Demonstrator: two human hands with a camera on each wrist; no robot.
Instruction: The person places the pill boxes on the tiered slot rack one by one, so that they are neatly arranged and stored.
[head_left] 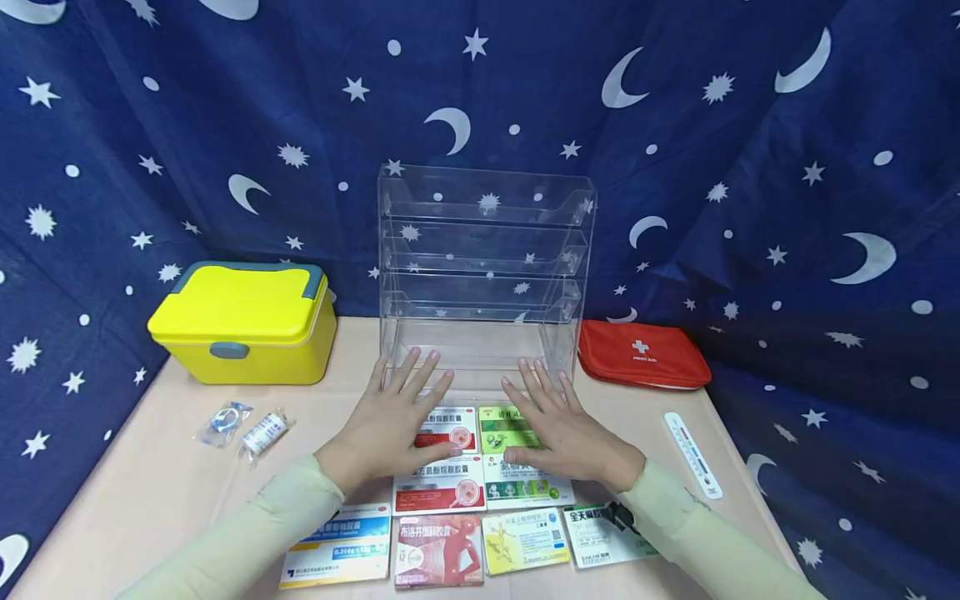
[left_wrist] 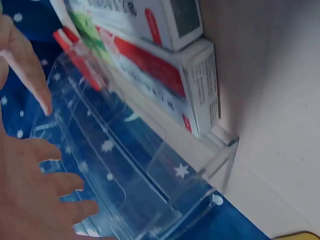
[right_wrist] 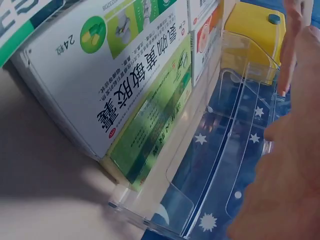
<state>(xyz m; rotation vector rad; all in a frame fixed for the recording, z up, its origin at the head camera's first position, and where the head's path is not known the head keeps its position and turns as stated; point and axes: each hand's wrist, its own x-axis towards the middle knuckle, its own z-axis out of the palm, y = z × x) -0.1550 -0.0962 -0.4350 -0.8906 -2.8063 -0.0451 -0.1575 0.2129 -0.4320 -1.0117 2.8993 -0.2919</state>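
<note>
Both hands lie flat, fingers spread, on the table in front of a clear acrylic tiered rack [head_left: 483, 250]. My left hand [head_left: 397, 417] rests partly on a red-and-white medicine box [head_left: 448, 428]. My right hand [head_left: 558, 425] rests beside and partly over a green medicine box [head_left: 507, 427] and a white-and-green box [head_left: 522, 482]. Neither hand holds anything. In the wrist views the left hand's fingers [left_wrist: 30, 70] and the right hand's fingers [right_wrist: 292, 45] stretch toward the rack [left_wrist: 130, 175] [right_wrist: 235, 150], with boxes [left_wrist: 160, 75] [right_wrist: 110, 80] beside them.
Several more medicine boxes [head_left: 442, 546] lie in a row near the table's front edge. A yellow lidded case [head_left: 243, 323] stands at the left, a red first-aid pouch [head_left: 641, 354] at the right. Two small wrapped packets [head_left: 243, 427] and a thermometer strip [head_left: 693, 454] lie on the table [head_left: 157, 483].
</note>
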